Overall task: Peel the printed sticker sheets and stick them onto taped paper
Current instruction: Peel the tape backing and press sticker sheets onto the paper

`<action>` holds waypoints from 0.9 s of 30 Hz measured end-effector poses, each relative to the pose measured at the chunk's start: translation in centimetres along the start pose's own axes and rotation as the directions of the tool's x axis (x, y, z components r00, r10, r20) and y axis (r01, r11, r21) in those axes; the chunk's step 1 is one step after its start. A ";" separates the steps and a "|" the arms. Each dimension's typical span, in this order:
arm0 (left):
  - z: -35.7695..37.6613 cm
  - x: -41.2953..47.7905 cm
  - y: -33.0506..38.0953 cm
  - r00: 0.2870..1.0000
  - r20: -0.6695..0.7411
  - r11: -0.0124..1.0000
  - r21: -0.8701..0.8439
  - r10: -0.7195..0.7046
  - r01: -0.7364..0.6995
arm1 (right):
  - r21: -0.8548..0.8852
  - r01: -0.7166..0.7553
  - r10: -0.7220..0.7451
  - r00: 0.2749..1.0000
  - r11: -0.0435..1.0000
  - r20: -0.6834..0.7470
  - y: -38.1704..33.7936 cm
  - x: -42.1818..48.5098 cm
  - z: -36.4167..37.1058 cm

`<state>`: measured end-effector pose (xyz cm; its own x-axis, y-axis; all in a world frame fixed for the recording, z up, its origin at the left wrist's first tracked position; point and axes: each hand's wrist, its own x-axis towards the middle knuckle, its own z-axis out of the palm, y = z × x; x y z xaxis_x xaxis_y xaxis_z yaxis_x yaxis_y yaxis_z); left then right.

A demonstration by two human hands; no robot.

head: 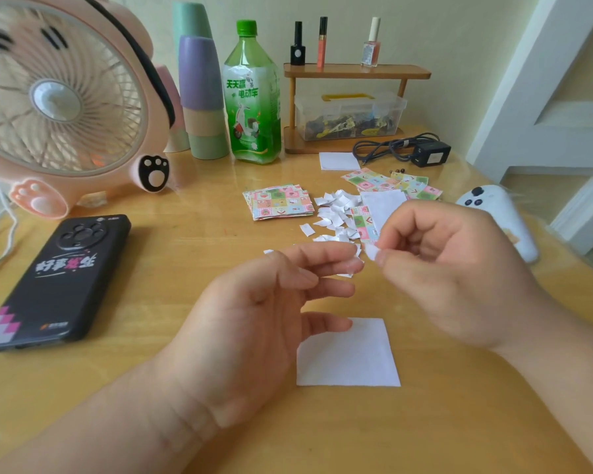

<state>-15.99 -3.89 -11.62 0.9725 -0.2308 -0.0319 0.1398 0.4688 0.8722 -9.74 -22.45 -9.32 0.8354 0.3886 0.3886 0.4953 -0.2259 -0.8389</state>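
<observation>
Pinching white scrap (pixel 371 252), right hand (pixel 459 268) blurred

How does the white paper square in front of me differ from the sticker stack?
The white paper square is blank; the sticker stack is colourfully printed. The square lies nearest the camera; the stack, several sheets deep, sits farther back. Both lie flat on the table.

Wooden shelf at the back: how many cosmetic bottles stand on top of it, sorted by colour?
Black nail polish bottle: 1
Coral lip gloss tube: 1
Pale pink nail polish bottle: 1
Total: 3
</observation>
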 end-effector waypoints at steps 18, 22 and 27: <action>-0.7 0.5 0.7 0.916 -0.358 0.980 0.141 0.182 -0.140 | -0.420 -0.165 0.143 0.986 0.892 -0.084 3.7 1.5 0.5; -1.1 0.5 0.8 0.853 -0.430 0.937 0.303 0.297 -0.173 | -0.496 -0.144 0.132 0.989 0.856 -0.060 2.8 1.2 0.4; -1.2 0.6 0.8 0.827 -0.461 0.921 0.354 0.322 -0.161 | -0.640 -0.129 0.307 0.936 0.758 0.175 0.5 0.0 0.1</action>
<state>-15.04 -2.68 -11.54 0.9351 0.3533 0.0291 -0.0935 0.1667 0.9816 -9.51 -22.44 -9.84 0.8921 0.4501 0.0394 0.4195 -0.7929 -0.4419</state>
